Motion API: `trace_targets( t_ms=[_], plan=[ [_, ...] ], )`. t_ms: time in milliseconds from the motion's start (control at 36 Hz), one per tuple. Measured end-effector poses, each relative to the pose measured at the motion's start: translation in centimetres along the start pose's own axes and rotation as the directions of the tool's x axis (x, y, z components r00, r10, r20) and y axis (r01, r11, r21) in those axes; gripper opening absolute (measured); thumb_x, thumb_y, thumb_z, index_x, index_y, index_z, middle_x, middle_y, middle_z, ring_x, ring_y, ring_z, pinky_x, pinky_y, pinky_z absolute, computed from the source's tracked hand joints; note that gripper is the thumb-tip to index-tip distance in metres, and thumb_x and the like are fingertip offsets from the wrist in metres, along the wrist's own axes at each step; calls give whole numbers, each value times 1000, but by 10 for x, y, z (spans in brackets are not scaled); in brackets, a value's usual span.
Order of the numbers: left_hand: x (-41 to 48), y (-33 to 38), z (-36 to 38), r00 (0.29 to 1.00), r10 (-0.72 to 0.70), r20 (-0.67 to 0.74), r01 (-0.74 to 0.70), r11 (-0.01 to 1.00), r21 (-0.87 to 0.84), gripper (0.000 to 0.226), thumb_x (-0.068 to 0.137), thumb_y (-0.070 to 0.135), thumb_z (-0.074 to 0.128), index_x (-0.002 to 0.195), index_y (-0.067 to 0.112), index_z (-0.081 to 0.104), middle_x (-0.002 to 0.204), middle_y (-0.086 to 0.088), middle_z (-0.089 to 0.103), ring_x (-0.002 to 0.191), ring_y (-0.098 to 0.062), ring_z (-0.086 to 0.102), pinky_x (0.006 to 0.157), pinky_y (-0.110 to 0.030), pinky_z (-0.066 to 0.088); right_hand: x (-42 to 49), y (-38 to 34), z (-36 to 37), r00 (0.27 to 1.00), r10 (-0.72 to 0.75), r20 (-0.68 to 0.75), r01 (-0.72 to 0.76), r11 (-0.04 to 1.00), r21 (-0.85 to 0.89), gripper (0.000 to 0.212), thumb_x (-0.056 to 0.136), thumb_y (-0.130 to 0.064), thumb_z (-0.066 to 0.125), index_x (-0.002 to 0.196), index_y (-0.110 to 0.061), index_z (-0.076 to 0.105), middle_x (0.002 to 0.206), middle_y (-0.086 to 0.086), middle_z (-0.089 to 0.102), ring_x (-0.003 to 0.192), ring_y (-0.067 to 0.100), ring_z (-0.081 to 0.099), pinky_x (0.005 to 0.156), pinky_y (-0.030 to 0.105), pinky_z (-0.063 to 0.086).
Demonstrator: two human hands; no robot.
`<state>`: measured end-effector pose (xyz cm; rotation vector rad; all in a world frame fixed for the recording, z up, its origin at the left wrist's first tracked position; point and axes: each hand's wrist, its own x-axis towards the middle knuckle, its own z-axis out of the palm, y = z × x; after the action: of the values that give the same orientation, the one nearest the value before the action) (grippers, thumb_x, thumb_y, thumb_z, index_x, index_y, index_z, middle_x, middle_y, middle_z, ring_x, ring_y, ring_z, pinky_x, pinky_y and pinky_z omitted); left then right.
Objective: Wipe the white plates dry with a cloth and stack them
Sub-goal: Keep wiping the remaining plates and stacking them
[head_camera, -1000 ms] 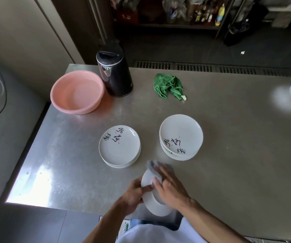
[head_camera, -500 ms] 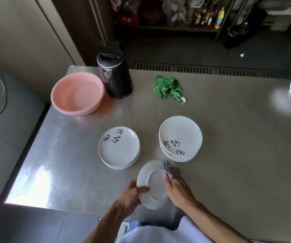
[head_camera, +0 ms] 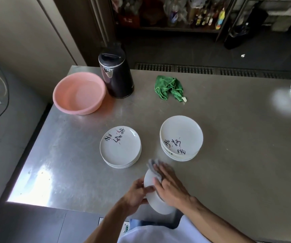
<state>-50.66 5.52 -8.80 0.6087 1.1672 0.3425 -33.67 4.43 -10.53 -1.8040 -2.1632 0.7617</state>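
While the left hand (head_camera: 137, 195) grips the rim of a tilted white plate (head_camera: 159, 206) with curled fingers, the right hand (head_camera: 169, 186) lies flat, its straight fingers pressing a gray cloth (head_camera: 152, 163) onto the plate. Just past the fingertips, the left stack (head_camera: 120, 149) and the right stack (head_camera: 181, 138) of plates sit on the table (head_camera: 237, 155).
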Motion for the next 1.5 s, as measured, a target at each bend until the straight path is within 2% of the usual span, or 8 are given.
trace_targets(
  t_ms=[111, 306, 583, 750, 889, 1028, 1361, 1500],
  plan=[
    [-1, -3, 0, 1000, 13, -13, -12, 999, 36, 40, 87, 11, 74, 127, 10, 65, 122, -18, 72, 112, -33, 70, 94, -50, 59, -10, 2, 2, 952, -288, 107, 286, 958, 35, 56, 107, -44, 28, 157, -18, 26, 166, -1, 15, 154, 17, 11, 125, 34, 5],
    [-2, -14, -5, 995, 15, -96, -27, 992, -121, 60, 66, 14, 79, 124, 21, 66, 115, -14, 72, 107, -34, 67, 85, -51, 60, 6, 14, -6, 891, 445, 93, -455, 879, 143, 60, 107, -43, 26, 160, -16, 15, 166, 4, 16, 153, 16, 13, 125, 34, 8],
    [-7, -3, 1, 990, 122, -64, -116, 988, 99, 39, 83, 24, 75, 118, 9, 68, 113, -21, 72, 97, -29, 70, 84, -48, 55, -6, -14, -3, 972, -208, 107, 193, 972, 132, 57, 107, -43, 29, 156, -16, 27, 165, -5, 14, 153, 9, 5, 125, 29, 3],
    [-8, -6, -3, 996, 57, -70, -55, 998, 33, 45, 72, 19, 81, 116, 25, 73, 111, -12, 75, 95, -26, 73, 76, -42, 60, 4, 8, 10, 930, 343, 130, -340, 939, -45, 63, 108, -42, 21, 159, -11, 7, 167, 9, 7, 154, 17, 6, 124, 37, 2],
    [-7, -5, -3, 997, 52, -54, -50, 998, 36, 41, 69, 24, 83, 109, 19, 74, 106, -14, 76, 90, -26, 73, 75, -40, 58, -16, -4, 11, 973, -198, 116, 194, 980, 45, 58, 107, -45, 23, 158, -16, 19, 167, 1, 8, 154, 16, 2, 125, 33, 4],
    [-6, 3, -4, 996, 46, -80, -48, 999, -18, 49, 68, 20, 80, 117, 22, 72, 109, -13, 75, 91, -26, 73, 73, -38, 58, -14, 12, -3, 982, 177, 67, -178, 984, 5, 53, 109, -36, 26, 159, -21, 18, 164, -2, 23, 150, 12, 20, 123, 30, 10],
    [-6, 74, -1, 982, 80, -171, -127, 951, -282, 70, 74, 9, 72, 139, 14, 48, 127, -25, 65, 103, -34, 65, 93, -49, 55, -32, -18, -36, 916, -214, -340, 255, 964, 80, 51, 91, -11, 64, 140, 0, 53, 148, 11, 51, 138, 23, 47, 113, 44, 40],
    [-3, 91, 4, 983, -18, -182, -39, 951, -308, 32, 94, 49, 60, 104, 18, 62, 89, -8, 64, 76, -24, 67, 64, -35, 59, -8, -14, -66, 888, 121, -444, 43, 939, 342, 40, 83, 4, 68, 120, -11, 70, 109, -5, 73, 95, 6, 67, 88, 19, 51]
  ],
)
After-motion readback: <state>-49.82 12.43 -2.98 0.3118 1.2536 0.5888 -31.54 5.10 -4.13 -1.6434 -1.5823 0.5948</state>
